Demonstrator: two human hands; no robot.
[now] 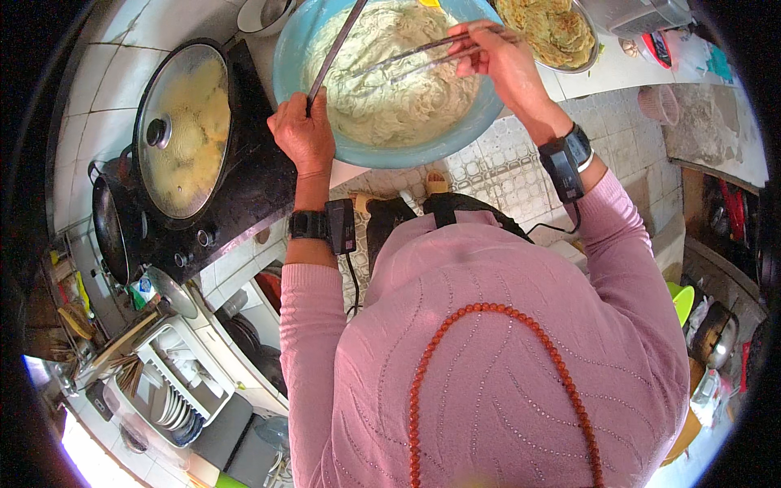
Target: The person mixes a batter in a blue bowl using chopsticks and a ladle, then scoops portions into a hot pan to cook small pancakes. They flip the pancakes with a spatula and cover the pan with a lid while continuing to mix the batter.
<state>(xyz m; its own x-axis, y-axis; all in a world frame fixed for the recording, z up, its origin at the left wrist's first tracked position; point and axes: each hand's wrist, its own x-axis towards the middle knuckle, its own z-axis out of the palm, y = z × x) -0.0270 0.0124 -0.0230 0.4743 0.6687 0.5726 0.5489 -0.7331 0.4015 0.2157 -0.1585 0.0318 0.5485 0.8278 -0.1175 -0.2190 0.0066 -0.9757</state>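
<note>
A large blue plastic basin (403,155) holds a wet, lumpy, pale dough or thick batter (415,116). My left hand (305,134) is closed around a long, thin, dark metal handle (335,52) at the basin's left rim; its far end is out of frame. Over the basin's right side, my right hand (491,58) grips a pair of long chopsticks (427,49), somewhat blurred, their tips at or just above the dough. A metal plate of browned flatbreads or pancakes (552,30) sits right of the basin. Left, a frying pan under a glass lid (183,131) contains yellowish food.
The pan rests on a black stove (256,177) with knobs. Beside it leans another dark pan (110,226). A white bowl (262,15) stands behind the stove. A dish rack (183,366) with plates is at lower left, and a pink plastic basket (659,104) at right.
</note>
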